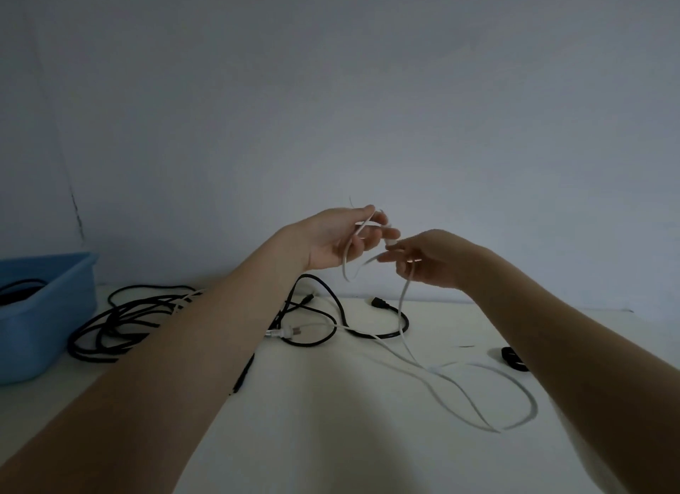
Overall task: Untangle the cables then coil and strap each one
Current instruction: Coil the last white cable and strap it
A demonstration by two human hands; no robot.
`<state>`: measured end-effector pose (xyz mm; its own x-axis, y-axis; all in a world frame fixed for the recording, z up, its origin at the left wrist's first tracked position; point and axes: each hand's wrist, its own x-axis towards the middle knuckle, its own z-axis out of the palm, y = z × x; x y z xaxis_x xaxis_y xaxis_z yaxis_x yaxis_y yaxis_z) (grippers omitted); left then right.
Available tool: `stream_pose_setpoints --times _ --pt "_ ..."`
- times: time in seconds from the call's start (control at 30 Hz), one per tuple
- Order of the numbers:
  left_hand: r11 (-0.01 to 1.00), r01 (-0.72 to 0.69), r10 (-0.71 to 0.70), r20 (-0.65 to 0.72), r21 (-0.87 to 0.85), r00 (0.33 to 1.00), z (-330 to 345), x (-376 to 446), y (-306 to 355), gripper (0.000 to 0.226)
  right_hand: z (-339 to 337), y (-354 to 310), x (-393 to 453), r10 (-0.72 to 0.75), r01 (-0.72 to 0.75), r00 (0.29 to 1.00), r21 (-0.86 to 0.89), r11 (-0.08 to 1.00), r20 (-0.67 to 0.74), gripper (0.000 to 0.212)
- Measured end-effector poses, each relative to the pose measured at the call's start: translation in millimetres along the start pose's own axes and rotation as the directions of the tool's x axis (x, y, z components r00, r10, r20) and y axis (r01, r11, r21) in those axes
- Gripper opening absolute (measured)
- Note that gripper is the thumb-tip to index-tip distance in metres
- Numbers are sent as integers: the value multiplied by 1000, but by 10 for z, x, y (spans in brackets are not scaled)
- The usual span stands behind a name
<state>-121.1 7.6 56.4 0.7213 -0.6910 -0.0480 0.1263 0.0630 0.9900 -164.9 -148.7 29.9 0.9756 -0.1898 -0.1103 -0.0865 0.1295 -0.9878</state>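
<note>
- Black cables [121, 319]: part hidden behind L forearm.
- Left hand [338, 239]: raised, fingers curled round white cable [403, 306].
- Right hand [427, 260]: raised, pinches same cable.

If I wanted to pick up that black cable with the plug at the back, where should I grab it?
Probably at the black plug, from above: it lies free on the white table, a thicker, stiffer end than the cord's black loop, which a white cable crosses.

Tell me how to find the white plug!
Start at the blue plastic bin on the left of the white table. Go right, past the black cable tangle. The white plug lies there, the only pale, pronged piece among black cords.
</note>
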Motion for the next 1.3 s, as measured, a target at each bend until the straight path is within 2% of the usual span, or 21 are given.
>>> stream_pose_setpoints --times 0.1,0.2,0.27,0.37,0.43,0.5,0.6,0.67,0.7,0.77,0.83,0.93,1.0,1.03,1.13,1.2,1.3 --pt "998 -12 11 -7 -67 1000 13 44 -49 25 -3 -24 7 -13 -17 996 -323 946 -89 20" --pt "997 7 -8 -12 -80 1000 34 60 -55 26 15 -24 31 -63 -59 985 -669 741 -158 23" --pt "998 23 -25 -30 -50 999 41 63 -51 24 13 -25 46 -167 -37 967 -756 654 -191 18" --pt "996 86 -86 -38 -1 996 41 74 -85 23 35 -105 61 -383 66 890 -759 648 -249 20" --pt "991 131 -131 -34 11 991 47 88 -135 24 88 -171 63 -431 124 864 -719 684 -261 22" --pt "989 149 -148 -53 10 988 42 136 -194 29 150 -203 55 -371 149 900 -639 755 -228 23" --pt "993 113 -114 -116 -18 987 24 234 -257 32 217 -193 0 -237 180 968 -428 886 -85 24" --pt "998 65 -65 -150 -5 986 34 271 -277 30 228 -180 -36 -222 216 975 -298 930 15 29" --pt "999 32 -37 -175 -27 984 50 278 -283 29 224 -176 -51 -235 240 971 -288 927 51 31" --pt "989 -33 1 -218 -141 976 53 283 -274 29 239 -158 -65 -277 293 956 -331 897 97 36" --pt "971 -68 16 -221 -230 975 57 273 -262 30 247 -127 -44 -316 317 946 -377 870 67 33" --pt "974 -61 13 -217 -220 976 94 239 -294 31 236 -90 10 -343 291 939 -453 843 -36 25" --pt "974 -55 0 -240 -222 971 108 217 -316 32 262 -63 -6 -342 276 938 -485 830 -51 15" --pt "971 -64 1 -262 -231 965 106 212 -314 32 292 -34 -22 -343 271 938 -524 808 -43 17" --pt "892 -194 48 -342 -408 939 87 222 -224 30 368 75 -57 -325 298 944 -589 751 63 33" --pt "804 -331 108 -425 -494 899 38 227 -122 30 352 109 -97 -284 343 939 -499 796 191 37" --pt "721 -491 176 -556 -489 812 -149 190 27 32 227 81 -162 -221 361 898 -351 864 380 35"
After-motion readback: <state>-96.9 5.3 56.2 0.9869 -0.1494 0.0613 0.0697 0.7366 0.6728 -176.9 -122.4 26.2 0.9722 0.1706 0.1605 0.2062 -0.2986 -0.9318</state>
